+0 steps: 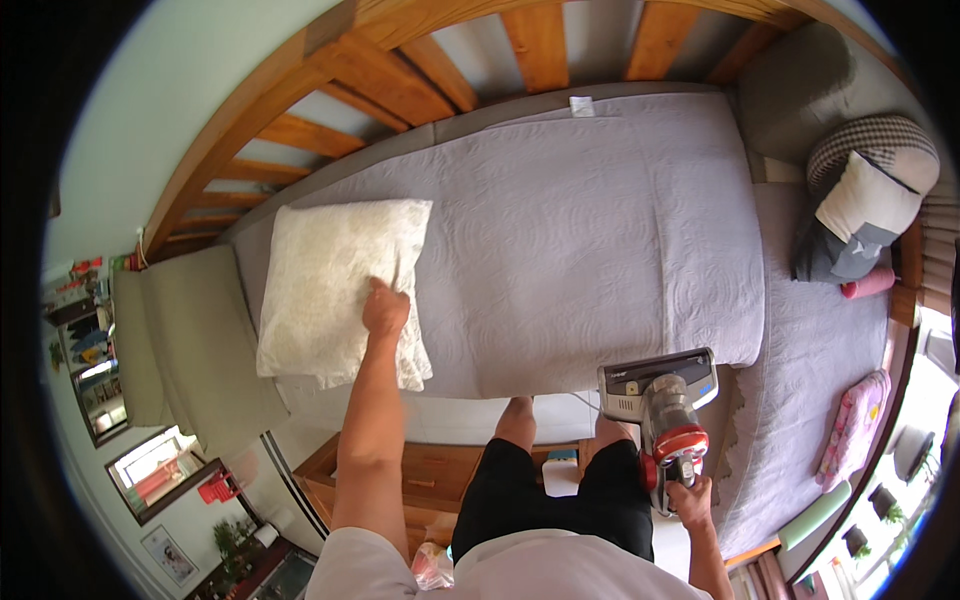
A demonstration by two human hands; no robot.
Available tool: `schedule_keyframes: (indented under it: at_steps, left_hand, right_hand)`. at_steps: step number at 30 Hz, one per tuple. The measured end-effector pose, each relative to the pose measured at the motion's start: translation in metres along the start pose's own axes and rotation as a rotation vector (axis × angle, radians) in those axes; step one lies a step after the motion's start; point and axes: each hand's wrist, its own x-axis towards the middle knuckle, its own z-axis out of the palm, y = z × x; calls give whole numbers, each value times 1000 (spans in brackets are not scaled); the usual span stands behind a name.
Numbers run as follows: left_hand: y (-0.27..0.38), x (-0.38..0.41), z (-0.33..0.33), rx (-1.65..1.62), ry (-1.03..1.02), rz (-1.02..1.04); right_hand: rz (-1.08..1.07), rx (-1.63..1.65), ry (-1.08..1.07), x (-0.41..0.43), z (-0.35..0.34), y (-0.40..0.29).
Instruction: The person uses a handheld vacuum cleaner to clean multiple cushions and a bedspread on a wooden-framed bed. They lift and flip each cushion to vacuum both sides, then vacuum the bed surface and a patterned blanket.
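My left hand (385, 307) rests on the right part of a cream patterned pillow (330, 292), one finger reaching forward; whether it pinches the cloth cannot be told. The pillow lies on a grey quilted cover (555, 247) at the left end of a wooden-framed sofa. At the lower right my right hand (690, 501) is closed around the handle of a red and grey handheld vacuum cleaner (675, 442). Its wide flat head (658, 381) is at the front edge of the seat, well to the right of the pillow.
Slatted wooden backrest (536, 45) runs behind the seat. A grey armrest cushion (202, 337) is at left. Cushions (870, 195), a pink roll (868, 283) and a pink floral cushion (853, 431) lie on the right section. A wooden drawer cabinet (435, 476) stands behind my legs.
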Motion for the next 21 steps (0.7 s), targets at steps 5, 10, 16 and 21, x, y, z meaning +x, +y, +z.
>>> schedule_keyframes:
  at_steps: [5,10,16,21]
  left_hand:
    - [60,-39,-37,89,21,164]
    - [191,-89,-31,-109,-109,431]
    - [451,-220,11,-668,-367,1011]
    - [616,-290,17,-652,-471,1133]
  right_hand:
    - [-70,108,48,8,-34,19]
    - [-8,227,92,9,-64,20]
    - [75,292,243,9,-90,33]
    - [114,389,308,9,-95,72]
